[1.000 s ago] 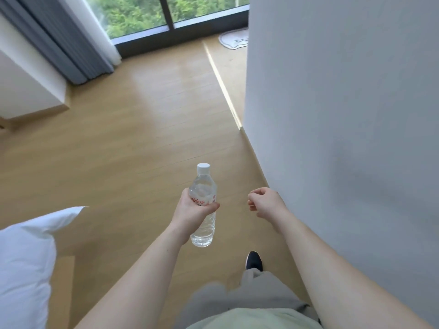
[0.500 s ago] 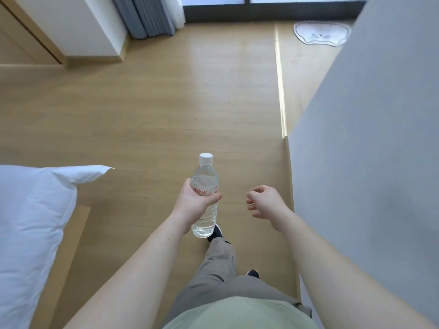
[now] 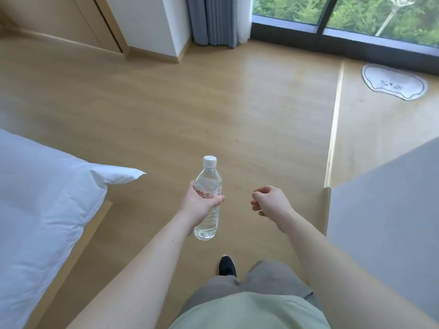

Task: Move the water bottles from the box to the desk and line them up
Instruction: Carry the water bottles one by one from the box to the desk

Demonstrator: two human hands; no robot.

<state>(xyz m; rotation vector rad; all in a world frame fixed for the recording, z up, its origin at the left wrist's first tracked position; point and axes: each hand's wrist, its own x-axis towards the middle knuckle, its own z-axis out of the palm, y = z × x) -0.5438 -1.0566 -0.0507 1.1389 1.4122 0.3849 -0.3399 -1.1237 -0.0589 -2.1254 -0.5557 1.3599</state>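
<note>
At the centre of the frame we held the water bottle point(image 3: 208, 198) upright in our left hand point(image 3: 200, 202), grip wrapped around its labelled middle, white cap on top. Our right hand point(image 3: 270, 201), just beside it, hung loosely curled and held nothing. White bedding point(image 3: 47, 186) filled the left edge.

Clear water bottle point(image 3: 207, 205) with white cap point(image 3: 210, 160) and red-lettered label; light tan wood-grain floor point(image 3: 190, 110). White bedding point(image 3: 40, 200), blue-grey curtain point(image 3: 213, 20), pale grey wall point(image 3: 389, 210). Grey mat point(image 3: 394, 82) with dark whisker marks; black shoe point(image 3: 227, 266).
</note>
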